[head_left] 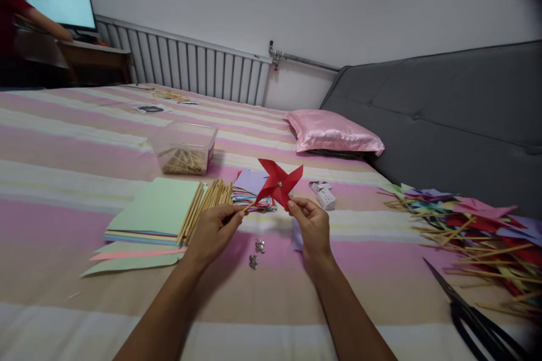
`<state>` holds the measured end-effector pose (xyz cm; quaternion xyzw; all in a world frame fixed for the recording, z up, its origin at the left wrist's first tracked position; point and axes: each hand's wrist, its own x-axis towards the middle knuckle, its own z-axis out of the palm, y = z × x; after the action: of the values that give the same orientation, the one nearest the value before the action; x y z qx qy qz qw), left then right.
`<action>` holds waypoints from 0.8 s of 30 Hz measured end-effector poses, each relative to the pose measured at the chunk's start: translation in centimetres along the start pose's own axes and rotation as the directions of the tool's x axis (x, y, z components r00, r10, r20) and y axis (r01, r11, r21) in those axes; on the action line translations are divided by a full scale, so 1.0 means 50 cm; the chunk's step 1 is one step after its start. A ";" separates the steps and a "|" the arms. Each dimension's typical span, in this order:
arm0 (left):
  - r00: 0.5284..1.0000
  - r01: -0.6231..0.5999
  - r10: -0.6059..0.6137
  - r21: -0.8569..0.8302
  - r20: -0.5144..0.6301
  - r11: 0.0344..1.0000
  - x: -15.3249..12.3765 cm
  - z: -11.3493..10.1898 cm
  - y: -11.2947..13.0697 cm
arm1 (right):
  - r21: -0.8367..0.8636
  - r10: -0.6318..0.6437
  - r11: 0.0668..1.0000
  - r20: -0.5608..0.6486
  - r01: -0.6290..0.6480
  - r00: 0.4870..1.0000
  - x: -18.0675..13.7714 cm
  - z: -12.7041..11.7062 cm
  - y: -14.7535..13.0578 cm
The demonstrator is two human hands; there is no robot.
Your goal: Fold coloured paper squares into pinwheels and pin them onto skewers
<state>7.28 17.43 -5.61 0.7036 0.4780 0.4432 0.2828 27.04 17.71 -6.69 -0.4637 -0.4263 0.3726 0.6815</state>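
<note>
A red paper pinwheel (280, 183) with a small metal pin at its centre is held up in front of me. My left hand (215, 232) pinches its thin wooden stick. The thumb and fingers of my right hand (312, 227) grip a lower blade of it. Below, two small clusters of silver metal pins (256, 254) lie on the striped bedspread. Behind the pinwheel is a stack of coloured paper squares (249, 180), partly hidden. A row of wooden sticks (203, 206) lies beside my left hand, over pale green paper sheets (148, 208).
Scissors (461, 307) lie at the lower right, beside a pile of finished pinwheels (486, 225). A clear plastic box (186, 146) with short sticks stands at the left. A small white box (325, 196) and a pink pillow (334, 131) lie farther back. Another person's arm (46, 23) rests near a monitor.
</note>
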 end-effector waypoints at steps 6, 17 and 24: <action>1.000 0.024 -0.024 -0.073 0.001 0.997 -0.001 0.007 0.003 | -0.007 -0.016 1.000 0.046 0.016 0.999 -0.002 0.003 -0.002; 0.974 0.122 -0.203 -0.520 -0.101 0.846 -0.039 0.031 0.017 | -0.479 -0.502 0.752 0.029 0.453 0.864 -0.094 0.034 0.001; 0.954 0.054 -0.190 -0.491 -0.232 0.870 -0.136 0.012 0.069 | -0.497 -0.431 0.711 0.251 0.497 0.867 -0.261 0.051 -0.007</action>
<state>8.24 9.84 -5.46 0.5119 0.4316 0.6211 0.4072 20.05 6.62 -8.89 -0.4935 -0.6561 0.0782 0.5655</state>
